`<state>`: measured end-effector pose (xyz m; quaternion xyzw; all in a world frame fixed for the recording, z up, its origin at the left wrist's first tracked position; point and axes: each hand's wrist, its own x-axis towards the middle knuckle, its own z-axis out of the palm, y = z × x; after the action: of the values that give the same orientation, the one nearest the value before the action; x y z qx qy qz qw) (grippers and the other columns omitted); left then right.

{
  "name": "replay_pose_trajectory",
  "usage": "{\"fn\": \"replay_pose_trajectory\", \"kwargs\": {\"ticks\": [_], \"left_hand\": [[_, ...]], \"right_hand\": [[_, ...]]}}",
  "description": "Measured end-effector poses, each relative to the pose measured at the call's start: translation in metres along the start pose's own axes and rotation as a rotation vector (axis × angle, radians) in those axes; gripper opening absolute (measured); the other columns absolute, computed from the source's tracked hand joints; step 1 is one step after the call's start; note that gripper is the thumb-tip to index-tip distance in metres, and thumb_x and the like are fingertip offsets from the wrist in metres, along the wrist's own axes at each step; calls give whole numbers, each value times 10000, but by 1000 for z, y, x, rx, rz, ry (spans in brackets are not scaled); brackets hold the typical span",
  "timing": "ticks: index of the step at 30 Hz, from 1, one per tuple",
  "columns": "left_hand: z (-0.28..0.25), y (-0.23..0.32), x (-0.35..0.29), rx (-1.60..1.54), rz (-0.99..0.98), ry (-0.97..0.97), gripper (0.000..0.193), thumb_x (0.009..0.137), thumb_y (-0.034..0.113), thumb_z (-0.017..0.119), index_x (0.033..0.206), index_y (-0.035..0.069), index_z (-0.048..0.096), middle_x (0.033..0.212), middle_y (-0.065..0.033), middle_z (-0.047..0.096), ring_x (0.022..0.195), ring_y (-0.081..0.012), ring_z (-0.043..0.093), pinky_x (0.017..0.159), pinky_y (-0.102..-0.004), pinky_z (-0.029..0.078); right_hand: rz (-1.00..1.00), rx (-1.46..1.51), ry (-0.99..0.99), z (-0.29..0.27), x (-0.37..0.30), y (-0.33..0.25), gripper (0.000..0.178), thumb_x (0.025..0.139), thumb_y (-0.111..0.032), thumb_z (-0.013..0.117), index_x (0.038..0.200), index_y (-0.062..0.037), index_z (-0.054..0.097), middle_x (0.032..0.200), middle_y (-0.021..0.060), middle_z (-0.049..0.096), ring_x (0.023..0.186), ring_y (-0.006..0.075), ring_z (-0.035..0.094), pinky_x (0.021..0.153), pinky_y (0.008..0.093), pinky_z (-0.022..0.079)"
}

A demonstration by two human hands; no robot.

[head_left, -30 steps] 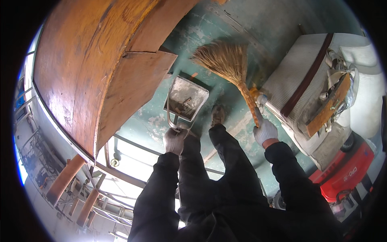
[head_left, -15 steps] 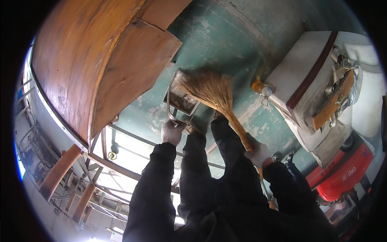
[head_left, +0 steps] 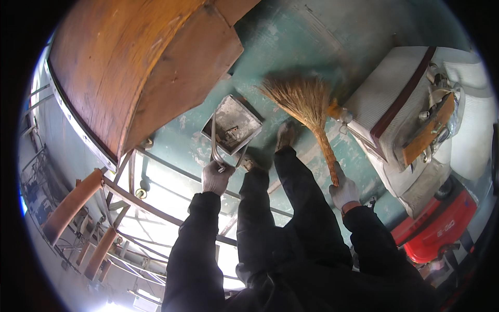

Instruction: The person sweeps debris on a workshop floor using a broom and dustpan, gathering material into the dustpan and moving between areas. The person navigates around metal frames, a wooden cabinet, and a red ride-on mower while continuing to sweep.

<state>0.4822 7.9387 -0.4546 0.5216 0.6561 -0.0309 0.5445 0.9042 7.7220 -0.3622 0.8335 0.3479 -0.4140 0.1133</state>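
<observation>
My left hand (head_left: 215, 178), in a pale work glove, is closed round the bent metal handle of a dustpan (head_left: 253, 125). The dustpan is a square metal pan with dust and small bits of debris in it, low over the green floor in front of my left foot. My right hand (head_left: 344, 191), gloved as well, grips the lower handle of a straw broom (head_left: 304, 99). The broom's bristles fan out ahead and to the left, beyond the dustpan's right side and apart from it. Dust-coloured shoes show between the two tools.
A large brown wooden panel (head_left: 182, 78) rises at the left. On the right stands a white padded seat (head_left: 397, 88) with a wooden board (head_left: 429, 130) and loose fittings on it, and a red machine (head_left: 436, 229) nearer. A metal frame (head_left: 150, 208) stands at lower left.
The broom has swung right, off the dustpan, so the pan's inside now shows. My right hand has moved slightly up and right; the dustpan and left hand have shifted only a little.
</observation>
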Motion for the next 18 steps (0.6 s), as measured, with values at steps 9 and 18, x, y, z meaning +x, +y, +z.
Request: {"fn": "replay_pose_trajectory", "kwargs": {"ticks": [9, 18], "left_hand": [[-16, -59, -27, -26, -69, 35, 305, 908, 197, 918, 1105, -14, 821, 998, -151, 860, 943, -233, 820, 877, -391, 625], [-11, -90, -23, -18, -59, 33, 427, 902, 297, 906, 1159, -34, 827, 1028, -196, 863, 983, -294, 837, 895, -430, 626]], "right_hand": [[10, -89, 48, 50, -22, 3, 877, 946, -149, 717, 1771, -187, 420, 1026, 305, 770, 969, 549, 751, 858, 655, 602], [-230, -268, -184, 107, 13, -52, 676, 953, -193, 742, 1609, -100, 606, 1069, 257, 823, 1028, 481, 801, 888, 581, 654]]}}
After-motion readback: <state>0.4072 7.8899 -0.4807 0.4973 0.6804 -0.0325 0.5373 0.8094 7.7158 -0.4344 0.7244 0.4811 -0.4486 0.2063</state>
